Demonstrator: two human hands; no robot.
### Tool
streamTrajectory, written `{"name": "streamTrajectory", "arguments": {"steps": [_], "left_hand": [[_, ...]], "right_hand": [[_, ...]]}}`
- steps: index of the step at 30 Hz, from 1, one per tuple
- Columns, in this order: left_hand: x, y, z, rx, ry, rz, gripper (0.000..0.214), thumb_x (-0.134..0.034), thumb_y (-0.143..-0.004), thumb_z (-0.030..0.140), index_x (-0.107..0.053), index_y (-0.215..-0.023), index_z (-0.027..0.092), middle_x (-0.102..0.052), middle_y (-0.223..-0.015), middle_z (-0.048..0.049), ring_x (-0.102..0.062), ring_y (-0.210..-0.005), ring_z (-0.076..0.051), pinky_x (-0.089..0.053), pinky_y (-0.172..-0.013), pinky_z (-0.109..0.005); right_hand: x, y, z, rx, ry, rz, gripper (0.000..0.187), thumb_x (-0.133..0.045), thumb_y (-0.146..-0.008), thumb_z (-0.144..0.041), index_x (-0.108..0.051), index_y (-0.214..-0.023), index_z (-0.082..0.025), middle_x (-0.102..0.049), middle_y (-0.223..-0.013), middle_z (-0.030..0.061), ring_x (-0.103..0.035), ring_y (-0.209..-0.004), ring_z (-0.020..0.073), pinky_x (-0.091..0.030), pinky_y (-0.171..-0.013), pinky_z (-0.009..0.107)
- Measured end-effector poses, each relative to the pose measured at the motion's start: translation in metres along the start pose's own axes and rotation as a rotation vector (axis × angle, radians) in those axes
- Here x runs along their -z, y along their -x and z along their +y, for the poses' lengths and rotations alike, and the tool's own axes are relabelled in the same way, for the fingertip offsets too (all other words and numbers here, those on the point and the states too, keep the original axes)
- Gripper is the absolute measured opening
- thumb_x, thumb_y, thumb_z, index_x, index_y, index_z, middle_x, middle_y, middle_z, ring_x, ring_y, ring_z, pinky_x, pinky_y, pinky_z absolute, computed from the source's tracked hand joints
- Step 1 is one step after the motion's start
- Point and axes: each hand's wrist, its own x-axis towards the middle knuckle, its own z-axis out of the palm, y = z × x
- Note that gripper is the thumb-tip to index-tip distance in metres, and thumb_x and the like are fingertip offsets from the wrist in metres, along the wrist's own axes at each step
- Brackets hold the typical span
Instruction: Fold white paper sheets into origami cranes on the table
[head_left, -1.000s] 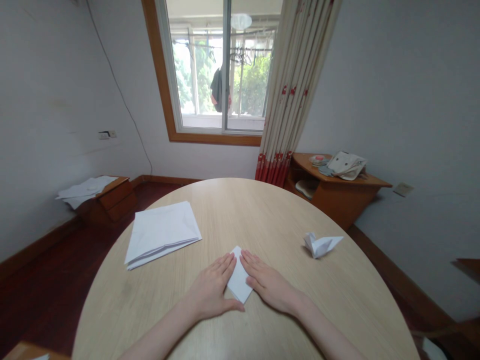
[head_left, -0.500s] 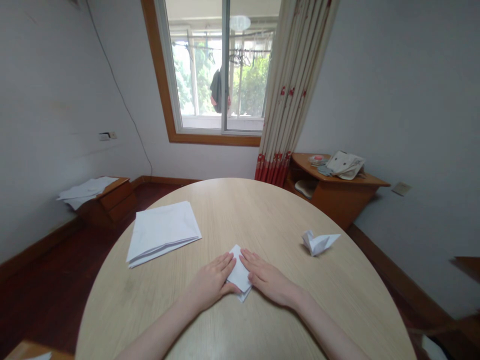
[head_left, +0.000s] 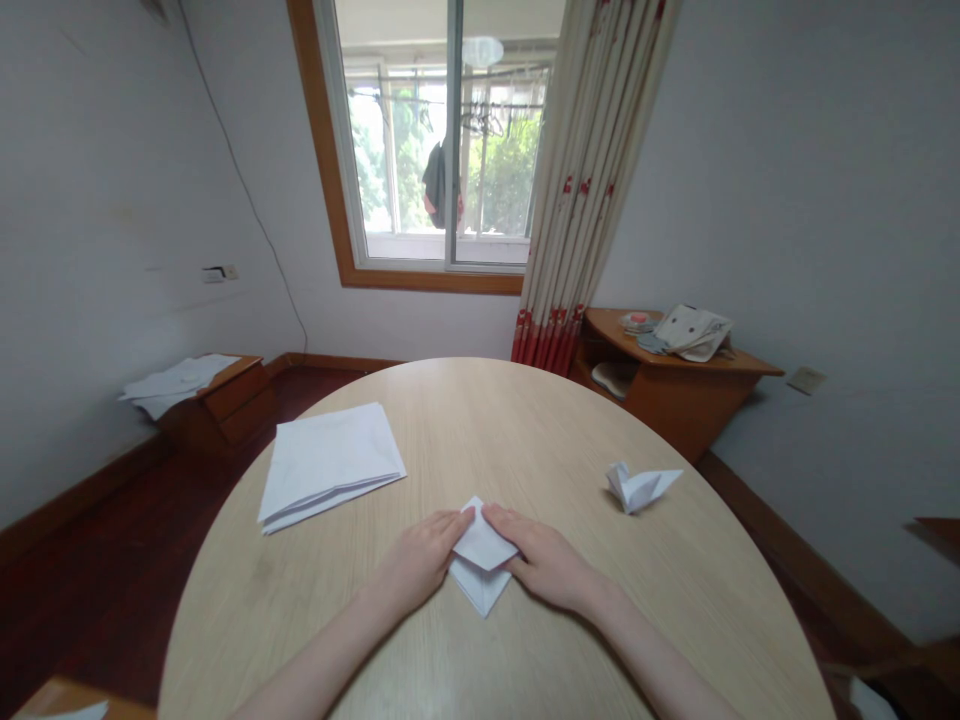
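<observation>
A small folded sheet of white paper (head_left: 484,545) lies near the front middle of the round table, one pointed corner toward me. Its upper layer is lifted along the near side, so a gap shows above the lower layer. My left hand (head_left: 426,548) pinches the left edge, fingers on top and the thumb hidden by the paper. On the right edge, my right hand (head_left: 551,562) grips in the same way, its thumb under the raised layer. Both hands are closed on the paper.
A stack of white paper sheets (head_left: 334,460) lies at the table's left. Toward the right edge stands a folded paper bird (head_left: 637,487). The round wooden table (head_left: 480,410) faces a window; a wooden corner cabinet (head_left: 667,400) stands behind its right side.
Both hands were lying flatter on the paper and are now gripping its sides. The upper layer has lifted and widened, showing more of the lower layer toward me.
</observation>
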Motion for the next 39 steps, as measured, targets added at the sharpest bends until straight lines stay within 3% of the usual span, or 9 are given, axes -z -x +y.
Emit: {"name": "streamTrajectory", "arguments": {"steps": [3,10,15,20,27,32,39], "left_hand": [[0.002,0.0,0.006,0.056,0.003,0.018,0.052,-0.045,-0.085,0.001,-0.046,-0.134,0.019,-0.063,-0.119,-0.0086,-0.058,-0.11,-0.02,-0.047,-0.095,-0.034],[0.0,-0.001,0.013,0.137,0.045,0.082,0.039,-0.046,-0.09,0.009,-0.052,-0.128,0.017,-0.066,-0.101,-0.0078,-0.062,-0.097,-0.021,-0.051,-0.084,-0.032],[-0.006,-0.003,0.011,0.167,0.1,0.138,0.037,-0.046,-0.09,0.01,-0.054,-0.125,0.017,-0.067,-0.104,-0.0086,-0.063,-0.097,-0.022,-0.05,-0.085,-0.033],[-0.014,-0.005,0.014,0.297,0.169,0.24,0.036,-0.046,-0.088,0.013,-0.056,-0.123,0.014,-0.068,-0.106,-0.0109,-0.064,-0.098,-0.024,-0.05,-0.086,-0.036],[-0.018,-0.006,0.015,0.351,0.287,0.346,0.043,-0.043,-0.084,0.011,-0.049,-0.126,0.014,-0.062,-0.122,-0.0129,-0.059,-0.112,-0.023,-0.046,-0.093,-0.037],[-0.016,-0.005,0.015,0.356,0.331,0.354,0.042,-0.038,-0.086,0.013,-0.042,-0.128,0.01,-0.061,-0.12,-0.0167,-0.058,-0.112,-0.024,-0.047,-0.091,-0.039],[-0.013,-0.003,0.02,0.299,0.361,0.404,0.037,-0.035,-0.09,0.016,-0.042,-0.126,0.014,-0.062,-0.115,-0.0146,-0.061,-0.105,-0.022,-0.049,-0.089,-0.038]], "right_hand": [[-0.001,0.0,-0.002,0.0,0.025,0.042,0.055,-0.04,-0.082,-0.008,-0.046,-0.137,-0.014,-0.049,-0.139,0.0109,-0.046,-0.128,0.0201,-0.036,-0.108,0.038],[-0.006,0.0,-0.013,-0.066,0.06,0.093,0.046,-0.038,-0.087,-0.007,-0.052,-0.13,-0.017,-0.064,-0.118,0.0129,-0.06,-0.108,0.0216,-0.046,-0.091,0.033],[-0.015,-0.003,-0.008,-0.113,0.027,0.13,0.04,-0.04,-0.088,-0.007,-0.054,-0.124,-0.017,-0.063,-0.114,0.0125,-0.06,-0.106,0.0205,-0.045,-0.088,0.03],[-0.021,-0.007,-0.007,-0.144,-0.051,0.254,0.03,-0.043,-0.089,-0.013,-0.058,-0.115,-0.016,-0.064,-0.109,0.012,-0.06,-0.105,0.0221,-0.046,-0.088,0.033],[-0.034,-0.01,-0.005,-0.164,-0.052,0.354,0.034,-0.04,-0.087,-0.011,-0.054,-0.118,-0.012,-0.063,-0.114,0.0157,-0.059,-0.109,0.0247,-0.047,-0.09,0.036],[-0.037,-0.009,-0.006,-0.14,-0.055,0.404,0.032,-0.037,-0.09,-0.017,-0.05,-0.12,-0.014,-0.063,-0.117,0.0147,-0.059,-0.109,0.0239,-0.047,-0.09,0.035],[-0.035,-0.006,-0.004,-0.129,0.005,0.458,0.029,-0.034,-0.093,-0.02,-0.048,-0.118,-0.016,-0.068,-0.102,0.0116,-0.066,-0.092,0.0239,-0.05,-0.074,0.032]]}}
